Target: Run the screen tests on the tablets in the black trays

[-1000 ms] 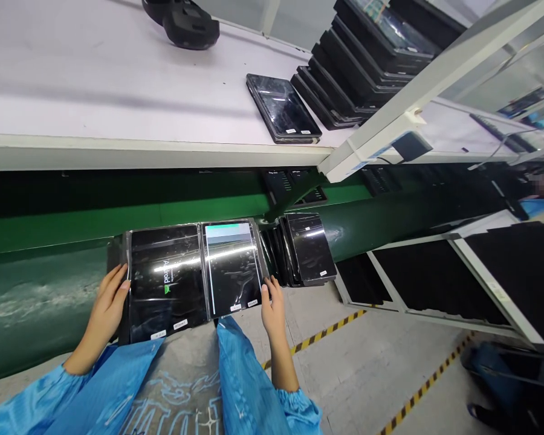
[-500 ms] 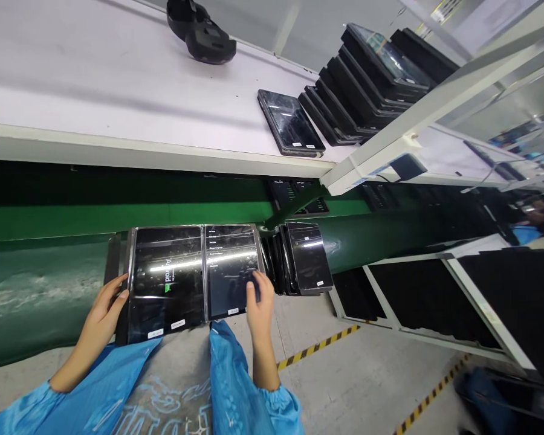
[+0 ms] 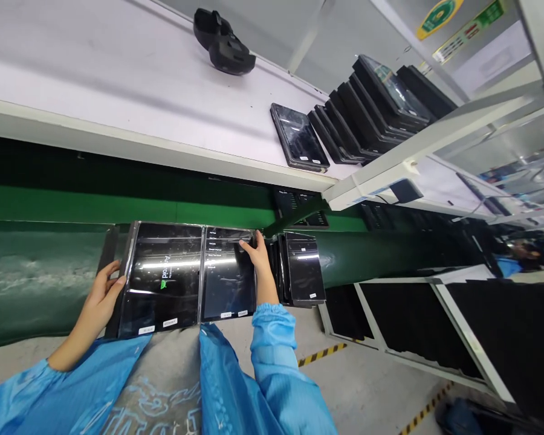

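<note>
My left hand [image 3: 102, 296] is at the left side of the tablet with the Android logo [image 3: 163, 272], fingers bent and thumb apart from them, tips at its edge and the dark pieces beside it; I cannot tell whether they pinch anything there. My right hand [image 3: 258, 257] is spread — thumb reaching left over the upper right part of the tablet with the text list [image 3: 229, 281], forefinger pointing up along its right edge. Whether the thumb presses the glass, I cannot tell.

The two tablets lie side by side in front of me, screens up, over the near edge of the green surface [image 3: 154, 204], the logo one on the left. Each has two white labels along its lower edge. Just right of my right hand, a group of dark tablets [image 3: 304, 269] stands close together, the front one facing up.

Beyond, on the white worktop [image 3: 118, 78], a tablet with a shiny screen [image 3: 299, 136] lies beside a leaning row of dark tablets [image 3: 367, 115]. A black curved object [image 3: 229, 51] sits farther left — near the back edge.
</note>
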The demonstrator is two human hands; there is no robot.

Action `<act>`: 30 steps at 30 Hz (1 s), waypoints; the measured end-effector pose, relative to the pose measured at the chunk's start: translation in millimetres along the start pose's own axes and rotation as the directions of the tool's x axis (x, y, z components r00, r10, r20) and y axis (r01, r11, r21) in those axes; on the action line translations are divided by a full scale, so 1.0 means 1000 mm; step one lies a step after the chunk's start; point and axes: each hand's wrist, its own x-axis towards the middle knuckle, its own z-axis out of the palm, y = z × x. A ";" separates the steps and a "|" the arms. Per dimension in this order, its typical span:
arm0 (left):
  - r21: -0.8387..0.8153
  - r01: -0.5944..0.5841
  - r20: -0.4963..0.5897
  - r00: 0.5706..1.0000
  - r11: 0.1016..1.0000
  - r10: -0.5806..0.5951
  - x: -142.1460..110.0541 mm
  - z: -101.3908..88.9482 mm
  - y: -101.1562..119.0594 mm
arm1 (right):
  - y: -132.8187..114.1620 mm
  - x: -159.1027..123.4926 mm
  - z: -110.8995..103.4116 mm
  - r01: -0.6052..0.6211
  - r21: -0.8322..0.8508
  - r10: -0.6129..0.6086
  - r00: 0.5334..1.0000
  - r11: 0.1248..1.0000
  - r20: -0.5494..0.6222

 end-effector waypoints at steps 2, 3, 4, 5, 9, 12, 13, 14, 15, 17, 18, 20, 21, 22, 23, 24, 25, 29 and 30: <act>0.004 0.008 -0.008 1.000 1.000 -0.008 -0.005 0.003 0.003 | -0.009 0.006 0.004 -0.025 -0.066 0.025 1.000 0.997 0.005; 0.013 0.019 -0.011 1.000 1.000 -0.019 -0.008 0.004 0.004 | -0.013 0.006 0.006 -0.038 -0.109 0.038 0.999 0.993 0.002; 0.023 0.032 -0.014 0.999 0.999 -0.031 -0.010 0.006 0.006 | -0.016 0.006 0.008 -0.048 -0.148 0.049 0.999 0.988 -0.001; 0.033 0.042 -0.017 0.999 0.999 -0.041 -0.012 0.007 0.008 | -0.019 0.005 0.009 -0.055 -0.174 0.055 0.998 0.983 -0.007; 0.055 0.039 -0.024 0.999 0.998 -0.038 -0.012 0.009 0.012 | -0.025 0.001 0.009 -0.061 -0.133 0.061 0.998 0.989 -0.001; 0.081 0.033 -0.027 0.999 0.996 -0.031 -0.008 0.009 0.010 | -0.024 0.000 0.005 -0.081 -0.033 0.081 0.997 0.996 0.005; 0.091 0.030 -0.027 0.999 0.995 -0.028 -0.008 0.009 0.008 | -0.023 0.000 0.004 -0.085 -0.008 0.085 0.996 0.996 0.002; 0.096 0.025 -0.028 0.999 0.995 -0.023 -0.007 0.009 0.006 | -0.022 0.000 0.004 -0.088 0.011 0.088 0.996 0.996 -0.002; 0.098 0.018 -0.028 1.000 0.995 -0.015 -0.006 0.008 0.004 | -0.021 0.000 0.004 -0.089 0.025 0.089 0.996 0.996 -0.008; 0.093 0.002 -0.025 1.000 0.996 0.000 -0.005 0.008 -0.001 | -0.019 0.001 0.004 -0.093 0.041 0.094 0.995 0.995 -0.022; 0.090 -0.003 -0.023 1.000 0.996 0.005 -0.005 0.008 -0.003 | -0.018 0.001 0.005 -0.096 0.044 0.097 0.995 0.994 -0.027; 0.086 -0.008 -0.022 1.000 0.996 0.010 -0.004 0.008 -0.006 | -0.017 0.002 0.005 -0.092 0.039 0.094 0.995 0.995 -0.036; 0.084 -0.008 -0.022 1.000 0.996 0.010 -0.004 0.008 -0.007 | -0.017 0.003 0.006 -0.087 0.032 0.088 0.995 0.996 -0.040; 0.082 -0.007 -0.023 1.000 0.997 0.009 -0.004 0.009 -0.008 | -0.016 0.003 0.006 -0.082 0.025 0.083 0.996 0.996 -0.044; 0.079 -0.006 -0.025 1.000 0.997 0.008 -0.003 0.009 -0.008 | -0.016 0.004 0.006 -0.077 0.018 0.077 0.996 0.997 -0.050; 0.074 -0.005 -0.027 1.000 0.997 0.007 -0.003 0.009 -0.007 | -0.016 0.004 0.007 -0.073 0.011 0.074 0.996 0.997 -0.052; 0.070 -0.003 -0.030 1.000 0.998 0.005 -0.003 0.009 -0.006 | -0.016 0.005 0.007 -0.071 0.003 0.071 0.996 0.997 -0.054; 0.061 -0.005 -0.039 0.999 0.998 0.007 -0.005 0.010 0.000 | -0.017 0.007 0.010 -0.062 -0.053 0.058 0.996 0.997 -0.069; 0.058 -0.003 -0.042 0.999 0.998 0.005 -0.005 0.010 0.002 | -0.018 0.007 0.010 -0.063 -0.073 0.058 0.995 0.995 -0.075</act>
